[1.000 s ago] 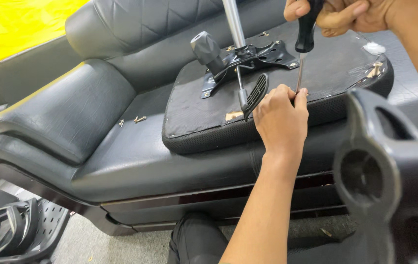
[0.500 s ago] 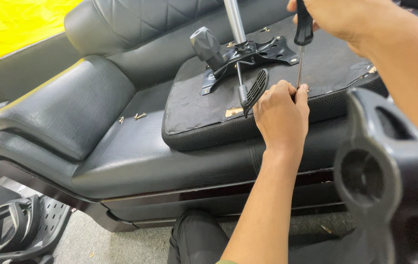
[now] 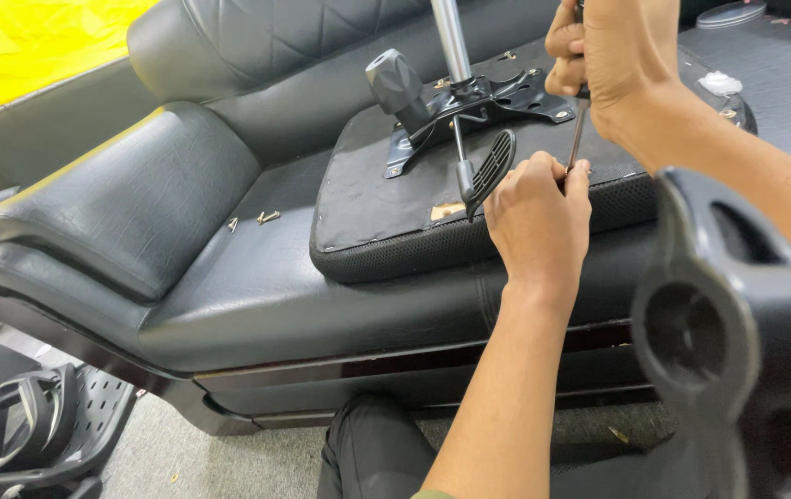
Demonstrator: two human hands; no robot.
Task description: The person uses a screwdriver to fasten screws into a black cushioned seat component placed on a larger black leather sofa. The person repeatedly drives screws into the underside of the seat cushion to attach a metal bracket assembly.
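An upturned black chair seat (image 3: 386, 208) lies on a black leather sofa (image 3: 257, 277). A black metal mechanism plate (image 3: 488, 97) with a silver gas cylinder (image 3: 451, 37), a knob (image 3: 395, 83) and a paddle lever (image 3: 492, 166) is on top of the seat. My right hand (image 3: 608, 60) grips the handle of a screwdriver (image 3: 577, 134) that points straight down. My left hand (image 3: 539, 217) pinches its tip at the seat's near edge; the tip and any screw are hidden by my fingers.
A large black plastic chair base (image 3: 737, 323) fills the right foreground, close to my left arm. Loose screws (image 3: 261, 219) lie on the sofa cushion. A white scrap (image 3: 719, 83) sits on the seat's far right. Another chair part (image 3: 16, 425) rests on the floor at the bottom left.
My right hand has come slightly lower and closed fully over the screwdriver handle. My left hand stays at the seat edge around the tip.
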